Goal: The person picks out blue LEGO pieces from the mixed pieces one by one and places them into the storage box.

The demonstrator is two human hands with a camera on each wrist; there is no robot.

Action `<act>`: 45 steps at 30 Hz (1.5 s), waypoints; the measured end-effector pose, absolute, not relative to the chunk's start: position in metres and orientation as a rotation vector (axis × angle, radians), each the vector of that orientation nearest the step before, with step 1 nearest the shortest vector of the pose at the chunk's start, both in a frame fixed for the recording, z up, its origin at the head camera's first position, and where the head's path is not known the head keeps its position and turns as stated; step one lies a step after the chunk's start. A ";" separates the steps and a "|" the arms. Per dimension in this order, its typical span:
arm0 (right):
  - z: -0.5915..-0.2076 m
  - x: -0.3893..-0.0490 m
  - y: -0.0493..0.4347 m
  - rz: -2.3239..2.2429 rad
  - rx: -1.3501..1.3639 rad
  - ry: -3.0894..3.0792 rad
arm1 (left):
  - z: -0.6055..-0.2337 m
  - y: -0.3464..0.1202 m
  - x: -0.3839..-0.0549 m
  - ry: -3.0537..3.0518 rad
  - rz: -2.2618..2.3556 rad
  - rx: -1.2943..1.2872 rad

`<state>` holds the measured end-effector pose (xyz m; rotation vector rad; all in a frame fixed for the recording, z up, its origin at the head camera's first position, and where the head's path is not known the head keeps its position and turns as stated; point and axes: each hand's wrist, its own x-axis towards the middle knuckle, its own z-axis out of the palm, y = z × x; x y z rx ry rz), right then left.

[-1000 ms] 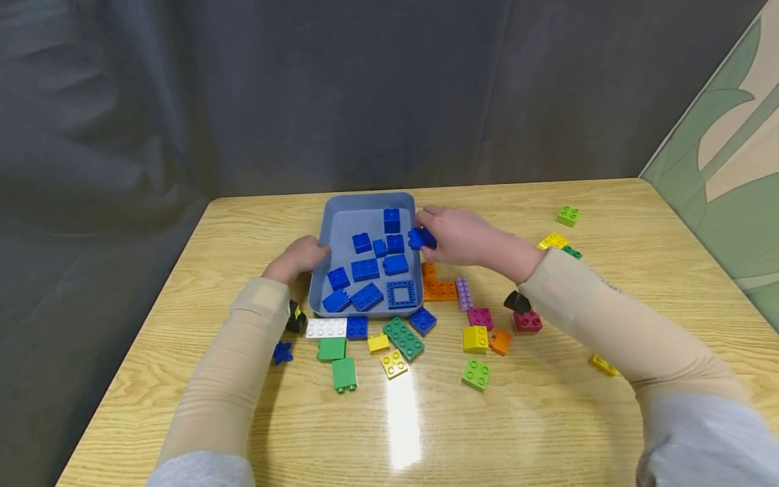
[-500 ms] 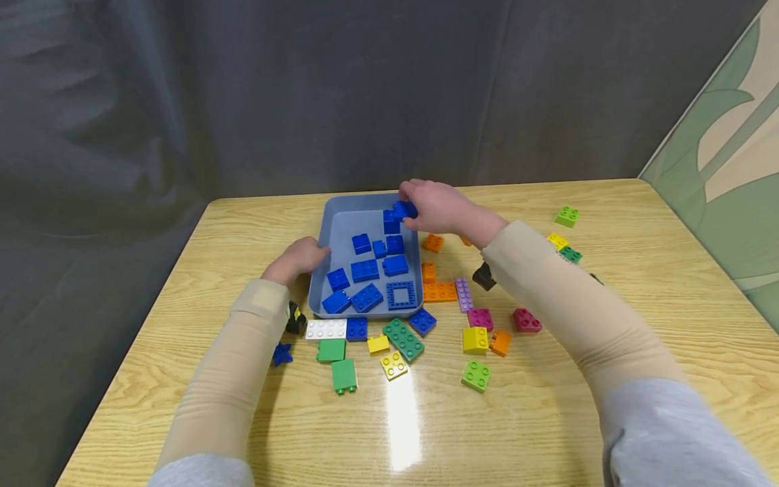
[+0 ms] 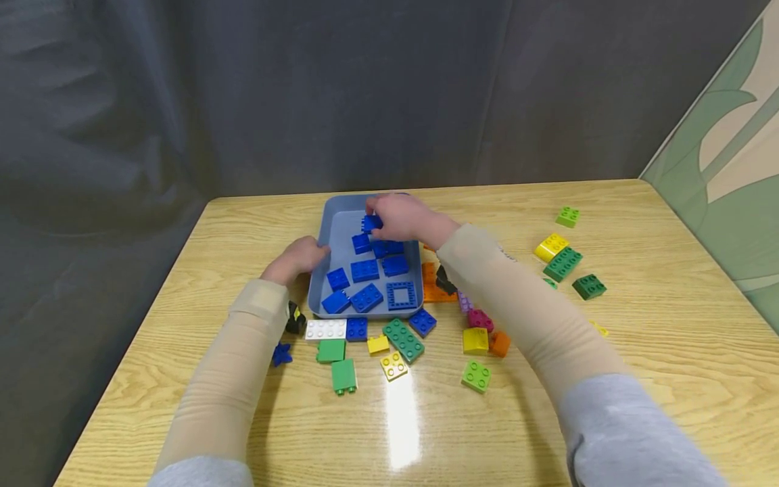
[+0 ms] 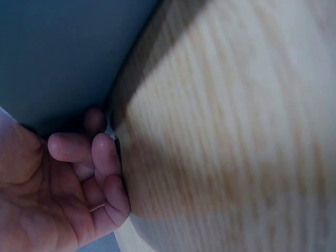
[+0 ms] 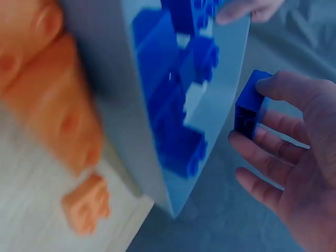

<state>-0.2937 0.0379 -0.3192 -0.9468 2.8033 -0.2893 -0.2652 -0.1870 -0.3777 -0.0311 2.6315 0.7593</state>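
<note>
A blue toy brick (image 5: 251,105) is pinched between the thumb and fingers of my right hand (image 3: 403,218), over the far part of the grey-blue tray (image 3: 344,218). My left hand (image 3: 297,257) holds the tray's left rim, thumb on the edge. In the left wrist view its curled fingers (image 4: 107,157) lie against the outer wall, close to the table. Inside the tray lie several blue bricks, among them a long brick (image 3: 365,270) and a square frame piece (image 3: 402,295). Part of the tray's far right corner is hidden behind my right hand.
In front of the tray lie a white brick (image 3: 326,329), a blue brick (image 3: 422,322) and a green brick (image 3: 404,339). Orange bricks (image 3: 437,293) sit by its right side, partly behind my right arm. Yellow (image 3: 552,247) and green bricks (image 3: 589,287) lie farther right. A dark curtain (image 3: 389,95) hangs behind.
My right hand has moved left from the tray's right edge to over its far part, carrying the blue brick. The left hand has stayed on the rim.
</note>
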 end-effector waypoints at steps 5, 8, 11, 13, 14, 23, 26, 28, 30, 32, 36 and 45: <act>-0.323 -0.285 0.013 -0.237 -1.014 2.740 | -0.378 -0.188 -0.267 2.648 0.748 -0.011; -0.327 -0.280 0.001 -0.190 -1.068 2.716 | -0.378 -0.188 -0.268 2.666 0.736 0.020; -0.331 -0.279 -0.010 -0.157 -1.124 2.703 | -0.379 -0.188 -0.268 2.679 0.725 0.041; -0.334 -0.278 -0.014 -0.136 -1.145 2.707 | -0.379 -0.187 -0.268 2.682 0.720 0.041; -0.334 -0.278 -0.016 -0.125 -1.150 2.708 | -0.379 -0.187 -0.268 2.684 0.718 0.041; -0.343 -0.281 -0.022 -0.013 -1.090 2.697 | -0.379 -0.185 -0.269 2.697 0.678 0.078; -0.345 -0.283 -0.022 0.006 -1.085 2.699 | -0.378 -0.184 -0.269 2.711 0.653 0.081; -0.346 -0.284 -0.022 0.026 -1.082 2.700 | -0.378 -0.183 -0.270 2.708 0.654 0.080; -0.347 -0.285 -0.023 0.034 -1.074 2.694 | -0.378 -0.183 -0.270 2.705 0.657 0.076; -0.347 -0.285 -0.023 0.036 -1.061 2.685 | -0.379 -0.183 -0.270 2.700 0.659 0.071; -0.347 -0.285 -0.022 0.022 -1.049 2.677 | -0.379 -0.183 -0.271 2.692 0.680 0.058; -0.338 -0.287 -0.011 -0.079 -1.084 2.708 | -0.380 -0.185 -0.272 2.676 0.730 0.029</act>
